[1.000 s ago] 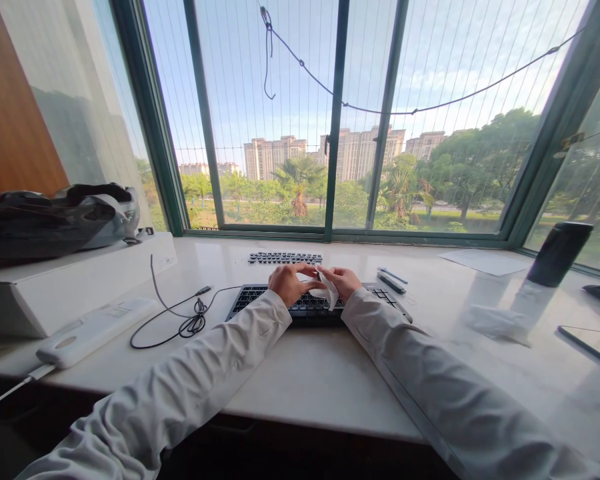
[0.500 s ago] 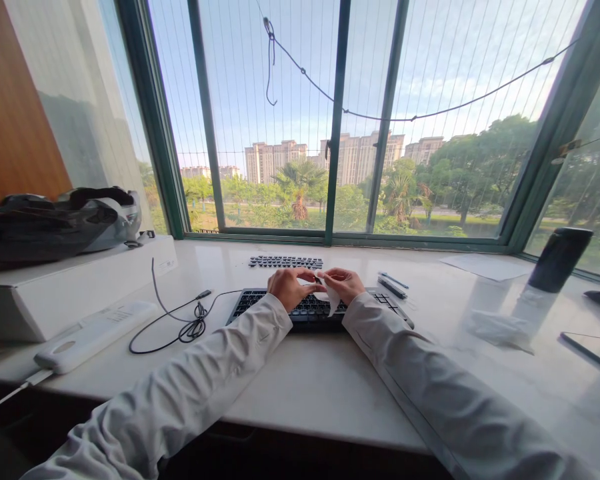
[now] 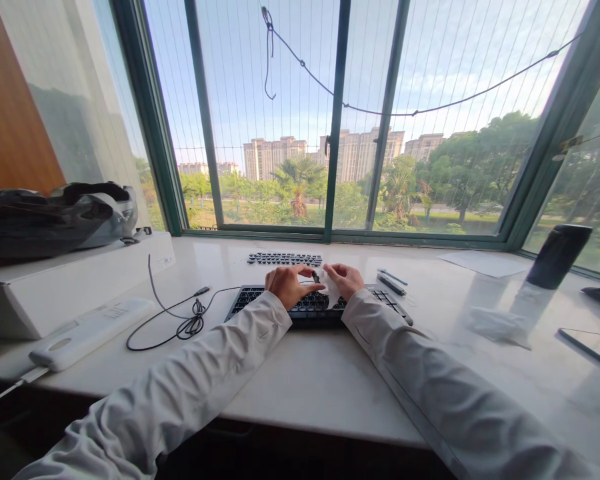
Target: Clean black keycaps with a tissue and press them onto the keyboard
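L hand (image 3: 285, 285) is pinching a small dark pc (image 3: 316, 276) above the keyboard (image 3: 307, 315); R hand (image 3: 347, 281) is gripping white tissue (image 3: 331, 290). More pc is showing vs. a moment ago, so tissue contact's prob. easing.

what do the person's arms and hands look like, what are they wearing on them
Both arms wear long, pale grey sleeves: the left sleeve and right sleeve are loose, wrinkled and reach the wrists. The left hand and right hand are bare, without gloves. I see no logo on either sleeve.
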The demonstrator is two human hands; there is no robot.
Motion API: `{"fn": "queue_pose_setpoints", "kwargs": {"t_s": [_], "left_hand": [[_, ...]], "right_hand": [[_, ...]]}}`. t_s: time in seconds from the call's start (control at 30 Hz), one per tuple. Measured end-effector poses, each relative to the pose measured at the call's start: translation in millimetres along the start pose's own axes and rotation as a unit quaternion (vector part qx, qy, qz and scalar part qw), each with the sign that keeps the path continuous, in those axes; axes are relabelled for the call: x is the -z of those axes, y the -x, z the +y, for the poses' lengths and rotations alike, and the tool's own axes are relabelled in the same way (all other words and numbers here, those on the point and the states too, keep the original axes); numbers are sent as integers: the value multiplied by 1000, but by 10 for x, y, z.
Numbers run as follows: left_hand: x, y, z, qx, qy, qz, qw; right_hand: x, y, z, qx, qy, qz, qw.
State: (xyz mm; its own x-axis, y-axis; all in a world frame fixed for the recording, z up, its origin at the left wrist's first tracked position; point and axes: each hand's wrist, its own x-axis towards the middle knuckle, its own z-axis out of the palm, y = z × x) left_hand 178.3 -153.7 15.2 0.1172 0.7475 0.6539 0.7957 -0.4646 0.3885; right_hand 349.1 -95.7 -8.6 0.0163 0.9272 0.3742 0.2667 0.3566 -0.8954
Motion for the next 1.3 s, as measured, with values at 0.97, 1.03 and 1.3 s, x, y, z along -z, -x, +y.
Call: {"fn": "queue_pose_setpoints", "kwargs": {"t_s": [0.97,1.03,1.3], "left_hand": [[11,-24,-32,-66,-7,0,998],[13,-17,-24,-69,-16,-9,997],[3,11,-33,-97,-53,-27,993]], "right_hand": [[-117,85,-37,-59,-151,-131,978],[-120,102,-45,-50,-130,-142,980],[-104,128,-56,-45,-156,-245,956]]}}
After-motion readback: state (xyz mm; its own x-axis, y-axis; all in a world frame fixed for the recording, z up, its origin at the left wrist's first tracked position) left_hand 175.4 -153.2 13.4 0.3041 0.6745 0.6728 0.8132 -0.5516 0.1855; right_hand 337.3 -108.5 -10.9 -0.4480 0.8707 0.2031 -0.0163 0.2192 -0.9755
